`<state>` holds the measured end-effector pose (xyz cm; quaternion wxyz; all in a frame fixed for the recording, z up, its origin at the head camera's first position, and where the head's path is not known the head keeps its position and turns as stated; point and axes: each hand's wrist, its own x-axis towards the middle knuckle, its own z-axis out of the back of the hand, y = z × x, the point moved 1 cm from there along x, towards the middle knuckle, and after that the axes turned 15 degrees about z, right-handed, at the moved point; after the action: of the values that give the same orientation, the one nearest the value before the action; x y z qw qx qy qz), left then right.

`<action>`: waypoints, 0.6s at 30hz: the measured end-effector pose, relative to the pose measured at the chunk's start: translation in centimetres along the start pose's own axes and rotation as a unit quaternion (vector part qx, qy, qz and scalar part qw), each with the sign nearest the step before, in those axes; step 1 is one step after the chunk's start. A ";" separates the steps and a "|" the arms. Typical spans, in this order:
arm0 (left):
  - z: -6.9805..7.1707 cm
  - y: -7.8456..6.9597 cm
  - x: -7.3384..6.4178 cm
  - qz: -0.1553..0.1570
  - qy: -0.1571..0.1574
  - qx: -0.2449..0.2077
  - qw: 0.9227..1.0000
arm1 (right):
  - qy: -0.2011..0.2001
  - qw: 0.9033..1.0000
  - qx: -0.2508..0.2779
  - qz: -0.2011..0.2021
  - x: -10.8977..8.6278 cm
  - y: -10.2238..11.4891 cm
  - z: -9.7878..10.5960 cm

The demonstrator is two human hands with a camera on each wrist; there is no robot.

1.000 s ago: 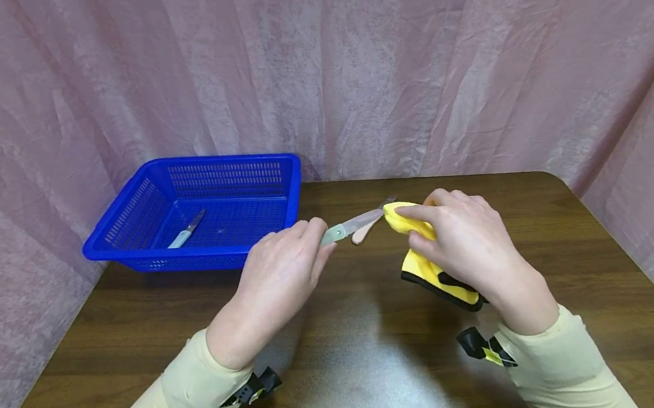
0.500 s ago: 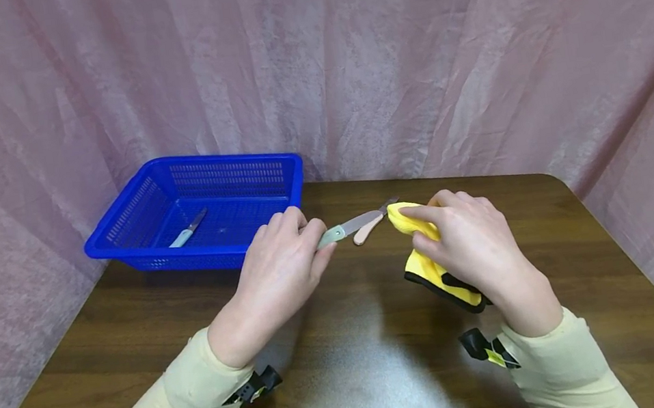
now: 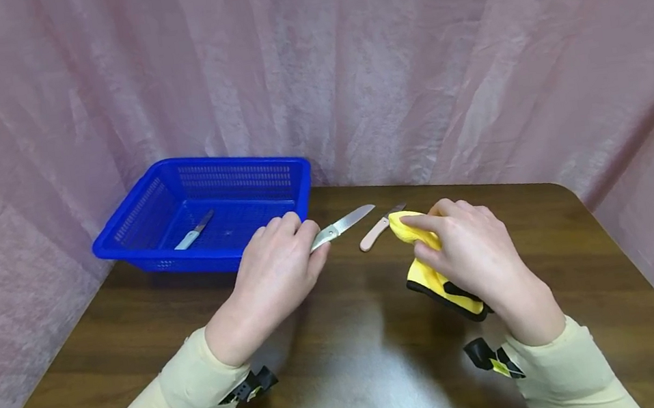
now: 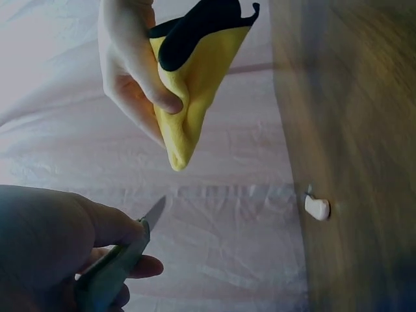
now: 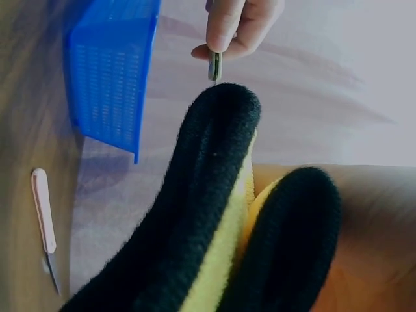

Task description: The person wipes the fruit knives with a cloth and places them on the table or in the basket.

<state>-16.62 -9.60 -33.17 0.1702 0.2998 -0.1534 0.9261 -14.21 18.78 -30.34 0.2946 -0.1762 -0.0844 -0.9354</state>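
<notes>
My left hand (image 3: 277, 276) grips a folding knife (image 3: 325, 236) by its pale green handle, the bare blade pointing up and right over the table. A bunched yellow cloth with a black edge (image 3: 426, 274) is pinched between the thumb and fingers of my right hand (image 3: 476, 253). Blade tip and cloth are apart. In the left wrist view the cloth (image 4: 195, 91) hangs above the knife (image 4: 117, 263). Behind the two hands, a second knife with a pale pink handle (image 3: 375, 233) lies on the table, its blade partly behind the cloth in the head view.
A blue plastic basket (image 3: 234, 161) with slotted walls stands at the back left of the wooden table (image 3: 350, 380). Inside it lies a knife with a light blue handle (image 3: 187, 240). A pink curtain (image 3: 347, 70) hangs along the table's back edge.
The blade tip has come away from the cloth, and a gap has opened between them. The knife in my left hand has turned and now points further upward. Both hands keep their grips.
</notes>
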 end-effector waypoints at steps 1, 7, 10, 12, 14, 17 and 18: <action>0.0 0.2 0.1 -0.002 -0.002 0.002 1.000 | -0.001 1.000 -0.002 0.003 0.1 0.0 0.0; 0.4 1.0 0.7 -0.004 -0.007 0.014 1.000 | -0.006 1.000 -0.005 0.016 0.6 0.1 0.1; 0.7 1.6 1.0 0.003 -0.003 0.024 1.000 | -0.006 1.000 -0.003 0.020 0.8 0.4 0.2; 1.0 2.1 1.2 0.010 0.004 0.034 0.999 | -0.005 1.000 0.000 0.021 1.0 0.6 0.1; 1.2 2.6 1.5 0.021 0.015 0.043 0.999 | -0.002 1.000 0.005 0.020 1.2 0.8 0.0; 1.5 3.3 2.0 0.034 0.034 0.055 0.997 | 0.002 1.000 0.012 0.019 1.5 1.1 -0.2; 1.6 3.6 2.2 0.037 0.040 0.056 0.997 | 0.002 1.000 0.014 0.018 1.5 1.1 -0.3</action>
<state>-18.97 -12.97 -31.22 0.1243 0.2656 -0.1050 0.9503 -14.82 16.98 -30.00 0.3138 -0.1717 -0.0938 -0.9291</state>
